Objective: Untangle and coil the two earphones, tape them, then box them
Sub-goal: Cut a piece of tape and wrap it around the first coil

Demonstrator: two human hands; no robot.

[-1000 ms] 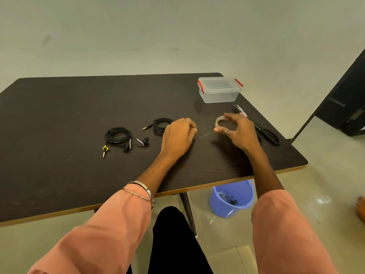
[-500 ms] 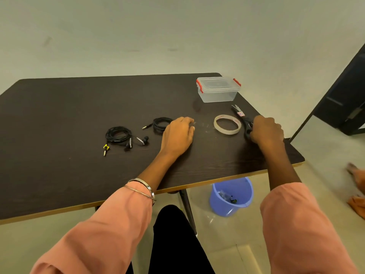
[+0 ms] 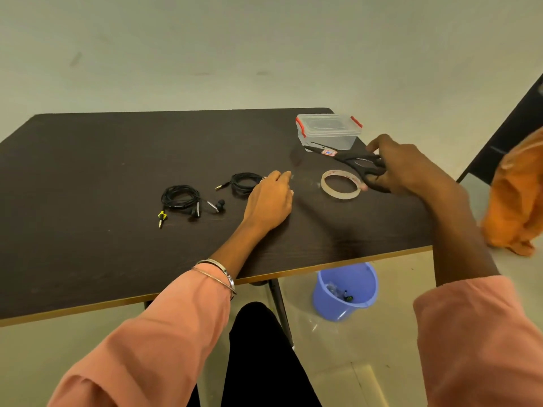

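Two coiled black earphones lie on the dark table (image 3: 88, 177): one with a yellow plug (image 3: 179, 198) at the left, a smaller coil (image 3: 243, 182) beside my left hand (image 3: 270, 201). That hand rests on the table with curled fingers, pinching what looks like a thin strip of clear tape next to the coil. My right hand (image 3: 402, 165) grips the handles of black scissors (image 3: 346, 157), lifted above the tape roll (image 3: 340, 184), blades pointing left. A clear plastic box (image 3: 328, 131) with red clips stands shut at the back right.
A purple bucket (image 3: 345, 292) with scraps sits on the floor under the table's front edge. Orange cloth on another person (image 3: 517, 198) shows at the right. A dark furniture piece (image 3: 511, 124) stands beyond the table's right corner.
My right hand let go of the tape roll, which now lies flat, moved right to the scissors, took hold of them and lifted them over the roll. My left hand stayed put.
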